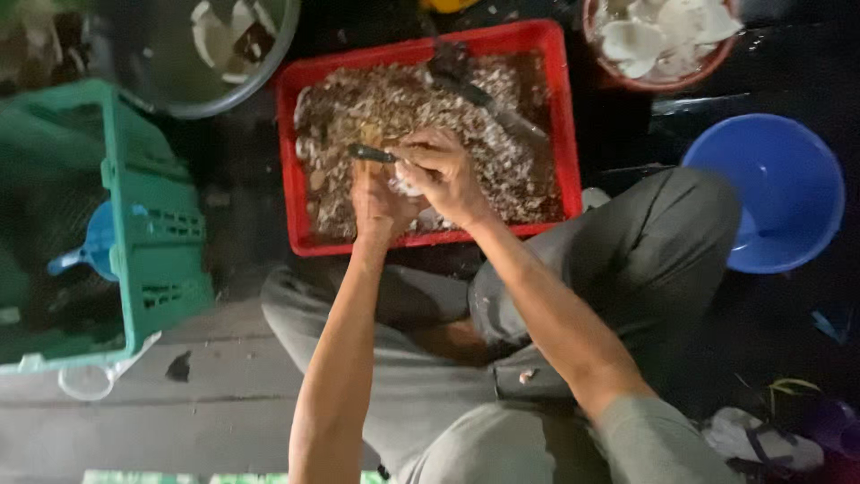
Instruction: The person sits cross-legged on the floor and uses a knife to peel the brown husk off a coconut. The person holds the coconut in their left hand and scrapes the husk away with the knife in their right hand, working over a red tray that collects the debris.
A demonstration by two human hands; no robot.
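Nearest to us are our bent knees in grey trousers (645, 260), and our two bare forearms reach forward over them. Our left hand (376, 204) is curled shut around a small dark-handled knife (372, 154), whose handle pokes out to the left above the knuckles. Our right hand (443, 175) sits touching the left, its fingers (428, 154) closed on a small white piece (405, 186) tucked between both palms. Both hands hover over the near part of a red plastic crate (291, 179) filled with brown and white shavings (394, 103). A dark tool (475, 90) lies slanted on the shavings farther in. To the left stands a green crate (152, 224), to the right a blue bowl (779, 188). Farthest off, a metal basin (170, 63) and a reddish bowl (658, 82) both hold white chunks (663, 31).
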